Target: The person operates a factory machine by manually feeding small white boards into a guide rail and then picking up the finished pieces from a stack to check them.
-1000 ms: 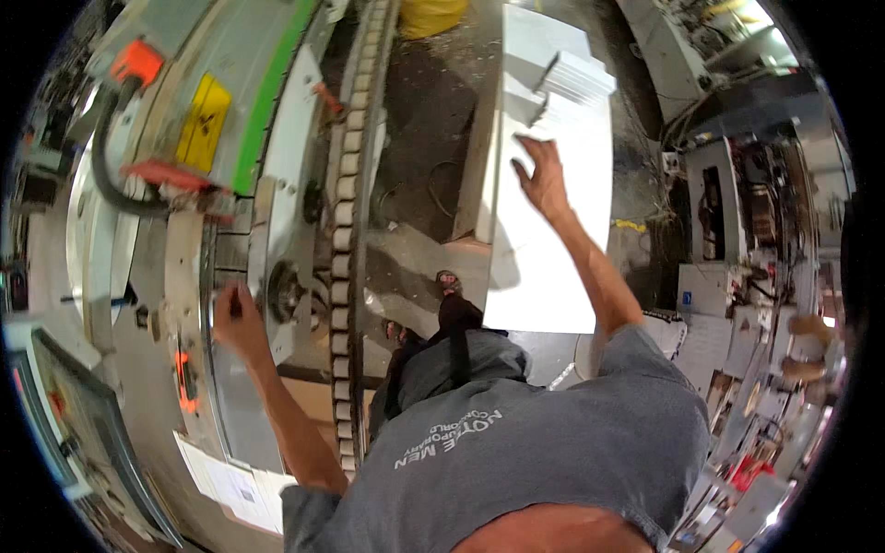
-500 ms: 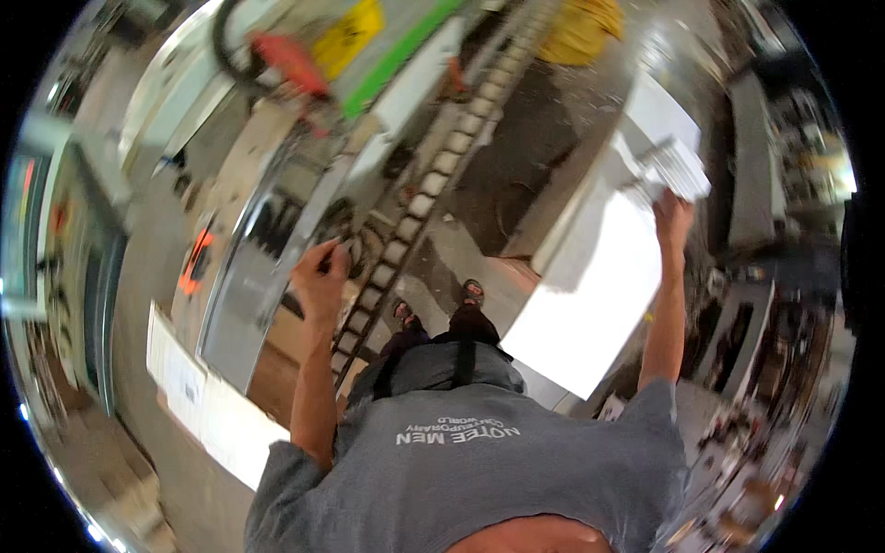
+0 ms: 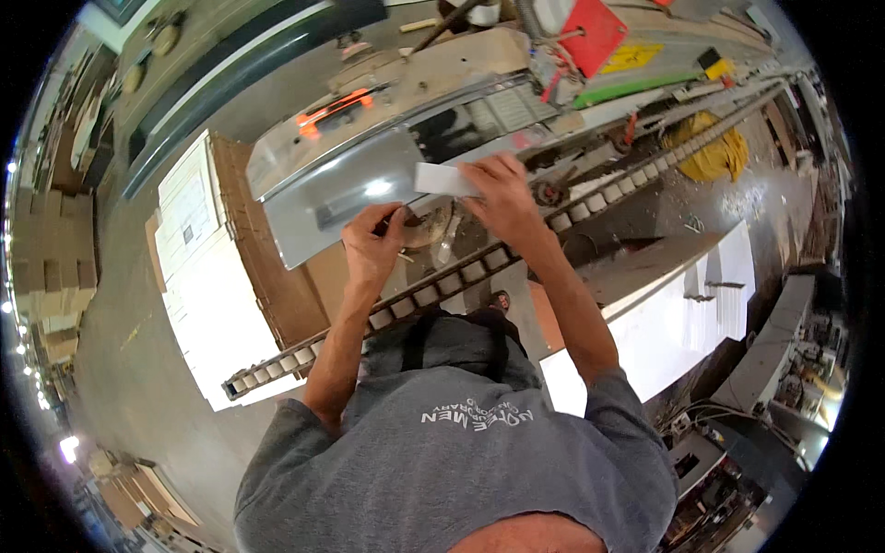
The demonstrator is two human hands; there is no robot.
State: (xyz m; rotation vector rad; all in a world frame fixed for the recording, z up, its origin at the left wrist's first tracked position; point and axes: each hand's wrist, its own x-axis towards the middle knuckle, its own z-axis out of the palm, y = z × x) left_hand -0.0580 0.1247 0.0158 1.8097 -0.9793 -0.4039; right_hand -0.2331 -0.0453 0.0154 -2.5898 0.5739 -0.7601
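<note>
My right hand (image 3: 502, 198) grips a small white flat panel (image 3: 441, 179) and holds it against the grey machine (image 3: 369, 175) just above the roller chain track (image 3: 433, 290). My left hand (image 3: 373, 244) is closed with fingers pinched at a round metal part (image 3: 426, 226) on the machine, right beside the panel. What the left fingers pinch is too small to tell. Both forearms reach up from my grey shirt at the bottom.
A stack of white boards (image 3: 198, 267) with brown sides stands at the left. A white table (image 3: 664, 323) with a small pile of white pieces (image 3: 714, 309) lies at the right. A yellow cloth (image 3: 705, 152) sits on the floor far right.
The view swung left toward the machine. My right hand left the white table at the right and brought a white panel to the machine. My left hand stayed at the round part.
</note>
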